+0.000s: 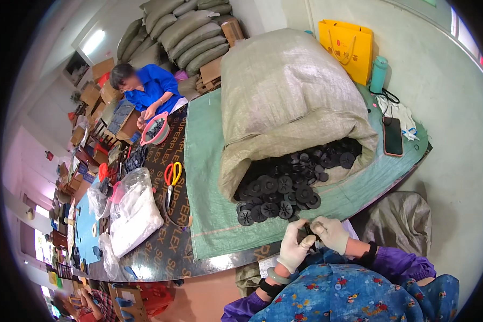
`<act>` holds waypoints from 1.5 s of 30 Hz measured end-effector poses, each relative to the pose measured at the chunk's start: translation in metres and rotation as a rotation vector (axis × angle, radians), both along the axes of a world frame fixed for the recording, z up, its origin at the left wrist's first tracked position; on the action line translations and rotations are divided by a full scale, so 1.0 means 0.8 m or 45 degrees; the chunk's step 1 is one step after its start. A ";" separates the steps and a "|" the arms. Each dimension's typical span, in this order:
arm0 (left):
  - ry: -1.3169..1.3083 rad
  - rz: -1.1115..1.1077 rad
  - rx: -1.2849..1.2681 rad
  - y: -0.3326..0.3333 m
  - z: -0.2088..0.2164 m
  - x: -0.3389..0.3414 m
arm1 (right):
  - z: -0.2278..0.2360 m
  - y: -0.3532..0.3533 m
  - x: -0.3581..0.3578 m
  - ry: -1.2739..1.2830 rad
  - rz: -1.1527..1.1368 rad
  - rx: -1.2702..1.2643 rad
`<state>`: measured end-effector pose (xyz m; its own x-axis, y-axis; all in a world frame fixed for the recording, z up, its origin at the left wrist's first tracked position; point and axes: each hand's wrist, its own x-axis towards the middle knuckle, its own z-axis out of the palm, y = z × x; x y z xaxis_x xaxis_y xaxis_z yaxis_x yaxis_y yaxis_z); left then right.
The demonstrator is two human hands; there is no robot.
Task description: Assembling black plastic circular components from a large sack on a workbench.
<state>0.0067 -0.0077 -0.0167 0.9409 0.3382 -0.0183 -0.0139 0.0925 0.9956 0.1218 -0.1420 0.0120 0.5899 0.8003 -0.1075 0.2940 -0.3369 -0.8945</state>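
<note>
My left hand point(295, 248) and my right hand point(331, 234), both in white gloves, meet just in front of the table's near edge. Their fingers are closed on a small black part point(308, 229), mostly hidden by the fingertips. It looks like one of the black round plastic pieces point(270, 210) heaped just beyond my hands. These ridged discs spill from the mouth of a big beige woven sack point(300, 86) lying on its side. Under the sack and the heap lies a green woven sheet point(206, 214).
Yellow-and-red-handled scissors point(172, 176) and a clear plastic bag of white material point(135, 214) lie to the left. A phone point(393, 137), a teal bottle point(378, 75) and a yellow paper bag point(346, 51) are at the right. Across the table, a person in blue handles a pink basket point(155, 130).
</note>
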 end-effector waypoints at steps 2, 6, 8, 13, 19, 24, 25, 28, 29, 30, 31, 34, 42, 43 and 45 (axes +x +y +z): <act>0.088 -0.035 -0.344 0.000 0.019 0.000 | 0.012 0.006 -0.006 -0.298 -0.033 0.208; 0.010 0.033 0.375 -0.003 0.011 0.013 | -0.002 0.003 0.000 0.053 -0.125 0.119; -0.186 0.006 0.933 -0.007 0.013 0.021 | 0.010 -0.005 0.017 0.714 -0.133 -0.087; -0.085 0.130 0.777 0.002 0.021 0.040 | -0.010 -0.002 0.050 -0.290 -0.226 -0.045; 0.115 0.008 1.508 -0.002 0.036 0.100 | -0.007 0.029 0.121 -0.788 -0.357 -0.108; 0.487 -0.167 1.741 -0.005 0.041 0.116 | -0.029 0.032 0.134 -0.932 -0.199 -0.184; 0.527 -0.181 1.724 -0.006 0.045 0.116 | -0.030 0.031 0.133 -0.947 -0.196 -0.195; 0.442 -0.168 1.662 -0.007 0.045 0.104 | -0.013 0.027 0.121 -1.061 -0.129 -0.294; 0.411 -0.166 1.657 -0.007 0.045 0.100 | -0.015 0.030 0.119 -1.080 -0.108 -0.338; 0.373 -0.172 1.639 -0.006 0.045 0.097 | -0.017 0.032 0.118 -1.104 -0.090 -0.384; 0.335 -0.179 1.621 -0.006 0.044 0.093 | -0.017 0.032 0.117 -1.127 -0.073 -0.431; 0.161 -0.076 1.478 -0.004 0.037 0.081 | -0.014 0.029 0.106 -1.127 -0.043 -0.464; 0.127 0.267 0.911 0.002 0.044 0.044 | 0.005 -0.005 0.058 -0.796 -0.109 -0.011; 0.130 0.315 0.865 0.005 0.036 0.040 | 0.018 -0.006 0.049 -0.746 -0.074 0.048; 0.197 0.256 0.395 0.007 0.021 0.039 | 0.028 -0.004 0.039 -0.692 -0.014 0.148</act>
<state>0.0377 -0.0019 0.0004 0.8494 0.5272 -0.0227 0.1511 -0.2019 0.9677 0.1528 -0.1453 0.0343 0.5443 0.7821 0.3034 0.7205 -0.2506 -0.6466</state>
